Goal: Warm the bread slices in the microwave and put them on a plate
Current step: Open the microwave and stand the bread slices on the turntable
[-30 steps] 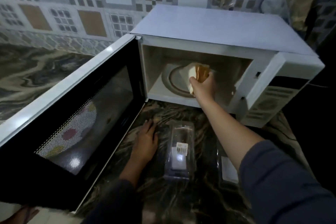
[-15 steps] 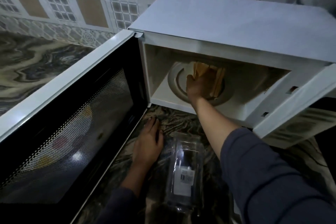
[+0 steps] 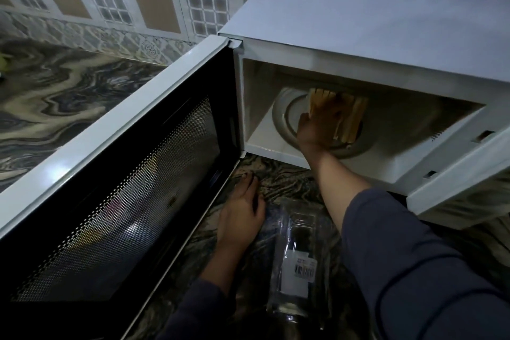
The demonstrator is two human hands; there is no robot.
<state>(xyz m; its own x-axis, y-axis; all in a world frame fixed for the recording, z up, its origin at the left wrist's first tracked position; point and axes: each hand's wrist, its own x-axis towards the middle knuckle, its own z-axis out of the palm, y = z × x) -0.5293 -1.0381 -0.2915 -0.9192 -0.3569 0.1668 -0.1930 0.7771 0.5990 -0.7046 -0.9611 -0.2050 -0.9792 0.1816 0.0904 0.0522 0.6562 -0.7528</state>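
The white microwave (image 3: 358,22) stands open on the marbled counter, its door (image 3: 116,188) swung out to the left. Inside, several bread slices (image 3: 352,119) stand on edge on the round turntable (image 3: 284,119). My right hand (image 3: 317,127) reaches into the cavity and is closed on the slices from the front and left. My left hand (image 3: 242,215) lies flat on the counter below the door's hinge side, fingers apart, holding nothing. No plate is in view.
An empty clear plastic bread package (image 3: 298,262) with a barcode label lies on the counter (image 3: 55,102) in front of the microwave, beside my left hand. A patterned tile wall (image 3: 138,0) runs behind. The open door blocks the left front.
My right hand has carried the bread slices deeper into the microwave and lowered them onto the turntable. The view moved closer. My left hand has stayed flat on the counter.
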